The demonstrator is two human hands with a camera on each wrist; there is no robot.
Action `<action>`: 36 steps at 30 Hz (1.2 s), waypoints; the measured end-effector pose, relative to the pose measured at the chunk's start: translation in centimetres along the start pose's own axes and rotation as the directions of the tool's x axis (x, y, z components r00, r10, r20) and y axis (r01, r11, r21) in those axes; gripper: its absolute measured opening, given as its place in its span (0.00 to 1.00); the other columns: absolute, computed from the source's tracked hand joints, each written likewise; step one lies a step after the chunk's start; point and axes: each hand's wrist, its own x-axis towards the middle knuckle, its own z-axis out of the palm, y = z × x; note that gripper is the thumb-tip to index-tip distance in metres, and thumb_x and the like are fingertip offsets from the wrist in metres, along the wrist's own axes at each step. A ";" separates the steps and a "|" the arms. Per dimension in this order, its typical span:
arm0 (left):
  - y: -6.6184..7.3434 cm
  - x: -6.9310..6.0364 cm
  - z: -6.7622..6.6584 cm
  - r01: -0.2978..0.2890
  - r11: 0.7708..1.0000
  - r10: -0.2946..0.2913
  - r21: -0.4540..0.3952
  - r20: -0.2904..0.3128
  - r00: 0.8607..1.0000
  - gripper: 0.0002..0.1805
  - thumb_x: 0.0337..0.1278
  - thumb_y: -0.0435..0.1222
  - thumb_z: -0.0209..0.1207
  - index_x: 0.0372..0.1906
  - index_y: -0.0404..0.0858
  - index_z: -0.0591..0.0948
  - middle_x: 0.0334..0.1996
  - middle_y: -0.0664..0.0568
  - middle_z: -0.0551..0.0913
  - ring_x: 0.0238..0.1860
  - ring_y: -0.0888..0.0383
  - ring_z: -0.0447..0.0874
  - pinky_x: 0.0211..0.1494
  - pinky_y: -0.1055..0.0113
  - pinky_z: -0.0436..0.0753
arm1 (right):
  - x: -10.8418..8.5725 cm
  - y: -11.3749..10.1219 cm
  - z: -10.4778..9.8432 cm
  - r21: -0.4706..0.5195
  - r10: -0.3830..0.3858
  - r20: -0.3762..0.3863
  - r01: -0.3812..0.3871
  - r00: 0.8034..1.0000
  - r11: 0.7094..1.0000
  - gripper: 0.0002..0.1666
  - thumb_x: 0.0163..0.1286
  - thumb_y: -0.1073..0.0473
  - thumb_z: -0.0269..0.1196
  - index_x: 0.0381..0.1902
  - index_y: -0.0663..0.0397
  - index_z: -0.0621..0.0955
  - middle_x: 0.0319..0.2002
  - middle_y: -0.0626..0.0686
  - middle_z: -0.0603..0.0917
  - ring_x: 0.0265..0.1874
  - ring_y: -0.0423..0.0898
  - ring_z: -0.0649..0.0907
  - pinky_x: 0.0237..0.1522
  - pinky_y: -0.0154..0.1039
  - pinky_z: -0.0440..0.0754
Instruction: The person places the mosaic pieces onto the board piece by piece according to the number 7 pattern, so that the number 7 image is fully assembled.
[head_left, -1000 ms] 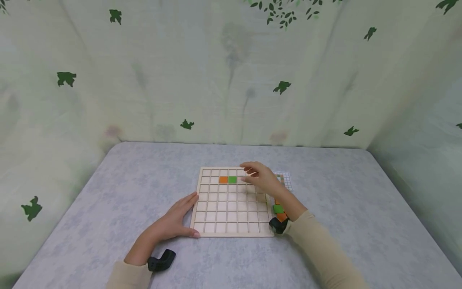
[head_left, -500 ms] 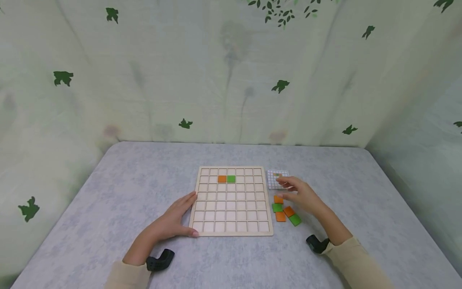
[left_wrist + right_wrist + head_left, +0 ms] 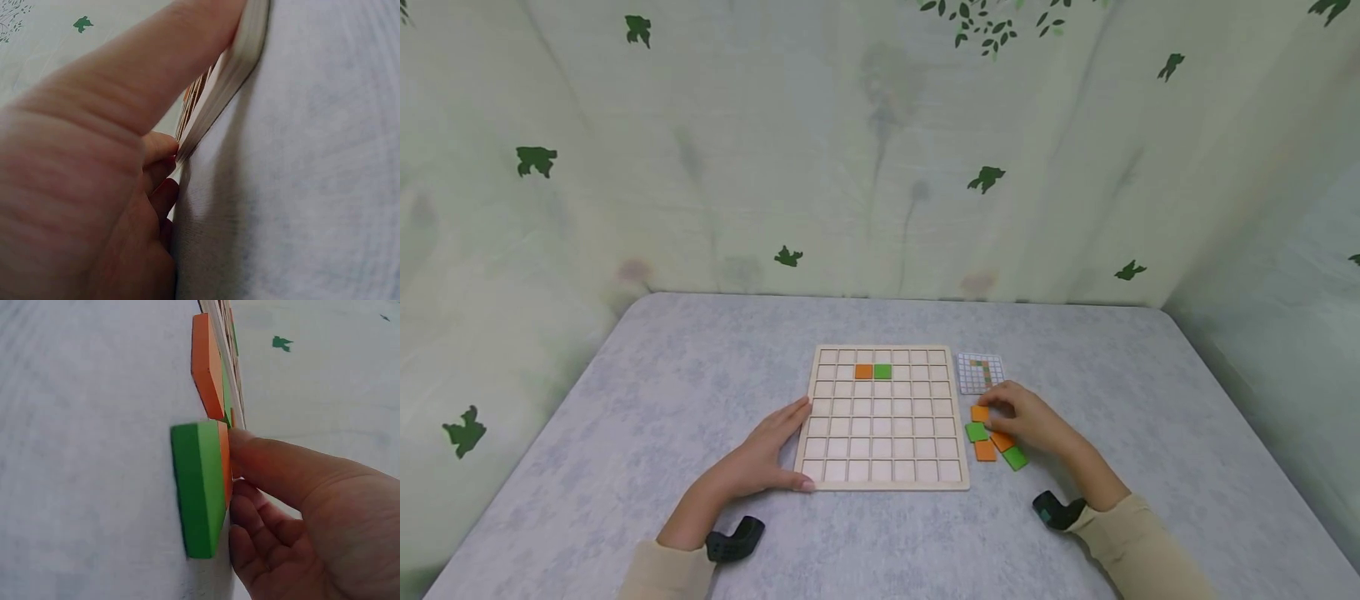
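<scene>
My left hand (image 3: 760, 460) rests against the left edge of a pale wooden grid board (image 3: 883, 487), fingers along its side and thumb at the near corner. An orange tile (image 3: 864, 372) and a green tile (image 3: 883, 372) sit side by side in the second row from the far edge. Right of the board, my right hand (image 3: 1028, 419) pinches a loose orange tile (image 3: 979, 413) between thumb and index finger, low at the table. In the right wrist view, a green tile (image 3: 200, 490) stands out in front of the thumb, with the fingers partly hidden.
Close by lie a green tile (image 3: 977, 432), an orange tile (image 3: 985, 451), a tilted orange tile (image 3: 1002, 442) and a tilted green tile (image 3: 1015, 458). A small printed pattern card (image 3: 966, 382) lies beyond them. A leaf-printed curtain (image 3: 880, 167) borders the grey table (image 3: 715, 350).
My right hand has moved from above the board's far right part to the loose tiles, closing thumb and index finger around an orange one. The left hand stays at the board's edge.
</scene>
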 end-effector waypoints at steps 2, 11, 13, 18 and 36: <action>0.0 0.0 0.0 0.001 1.000 -0.001 -0.001 -0.001 1.000 0.64 0.26 0.61 0.68 0.69 0.36 0.50 0.69 0.45 0.46 0.67 0.43 0.42 0.61 0.43 0.50 | 0.1 -0.2 -0.1 -0.003 0.028 -0.001 -0.028 1.000 1.000 0.14 0.59 0.62 0.63 0.44 0.55 0.78 0.43 0.52 0.75 0.43 0.49 0.73 0.48 0.47 0.71; 0.0 0.0 -0.1 0.005 1.000 -0.005 0.000 -0.002 1.000 0.64 0.25 0.60 0.68 0.69 0.36 0.50 0.69 0.45 0.46 0.67 0.42 0.42 0.61 0.43 0.51 | 2.1 -2.4 -0.2 0.022 -0.032 -0.047 0.033 0.998 0.999 0.16 0.61 0.60 0.62 0.47 0.55 0.78 0.43 0.50 0.78 0.41 0.46 0.76 0.44 0.43 0.74; 0.0 0.0 -0.1 0.004 1.000 -0.004 0.002 -0.002 1.000 0.64 0.25 0.61 0.68 0.69 0.36 0.50 0.69 0.45 0.46 0.67 0.42 0.42 0.61 0.43 0.51 | 2.7 -3.2 -0.2 0.014 -0.079 -0.060 0.080 0.995 0.997 0.16 0.62 0.60 0.61 0.48 0.56 0.77 0.44 0.51 0.78 0.41 0.47 0.76 0.44 0.43 0.74; 0.0 0.0 -0.1 0.003 1.000 -0.003 -0.001 -0.005 1.000 0.64 0.25 0.61 0.68 0.69 0.36 0.50 0.69 0.45 0.46 0.67 0.43 0.42 0.61 0.43 0.50 | 4.6 -5.4 0.1 0.007 -0.178 -0.092 0.179 0.980 0.984 0.18 0.62 0.59 0.61 0.50 0.56 0.77 0.46 0.51 0.77 0.42 0.46 0.76 0.43 0.42 0.74; 0.2 0.0 0.0 0.011 1.000 -0.011 0.000 0.006 1.000 0.64 0.26 0.60 0.68 0.69 0.35 0.50 0.69 0.44 0.46 0.67 0.42 0.42 0.61 0.43 0.51 | 10.2 -6.2 4.5 0.048 -0.024 -0.018 0.024 1.000 0.999 0.16 0.60 0.61 0.62 0.48 0.54 0.79 0.42 0.49 0.77 0.39 0.45 0.76 0.42 0.39 0.75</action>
